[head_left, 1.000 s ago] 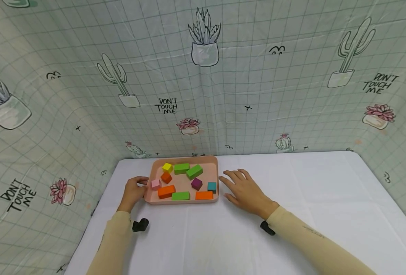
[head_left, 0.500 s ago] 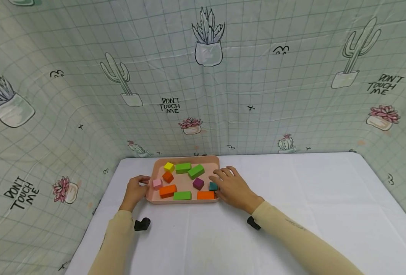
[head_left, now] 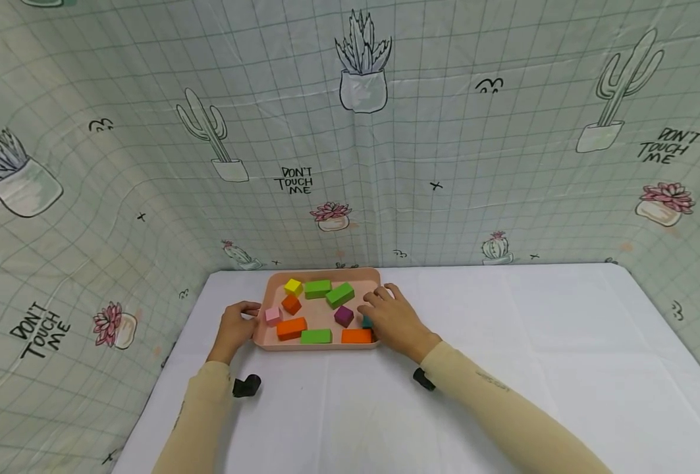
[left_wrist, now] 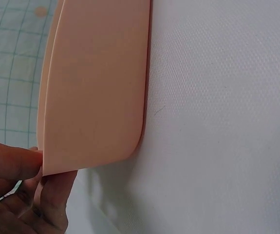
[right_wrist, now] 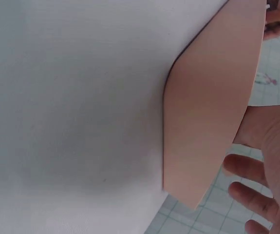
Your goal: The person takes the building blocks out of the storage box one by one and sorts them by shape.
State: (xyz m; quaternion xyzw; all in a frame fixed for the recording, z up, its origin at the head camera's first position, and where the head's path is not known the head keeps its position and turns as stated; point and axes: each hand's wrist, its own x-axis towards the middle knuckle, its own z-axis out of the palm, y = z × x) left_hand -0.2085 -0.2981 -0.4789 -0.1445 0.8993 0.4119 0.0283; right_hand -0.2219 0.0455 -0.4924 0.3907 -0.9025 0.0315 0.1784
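The left hand point(head_left: 234, 331) grips the left end of a peach, round-cornered tray point(head_left: 319, 314) on a white cloth-covered surface point(head_left: 533, 329). The right hand point(head_left: 396, 321) bends over the opposite end, partly hiding a teal cube point(head_left: 367, 322); whether it grips this cannot be told. A purple cube point(head_left: 344, 316) and an orange rectangular block point(head_left: 355, 336) lie close by.

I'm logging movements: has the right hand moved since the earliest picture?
Yes, the right hand moved left, from beside the tray to over its right edge.
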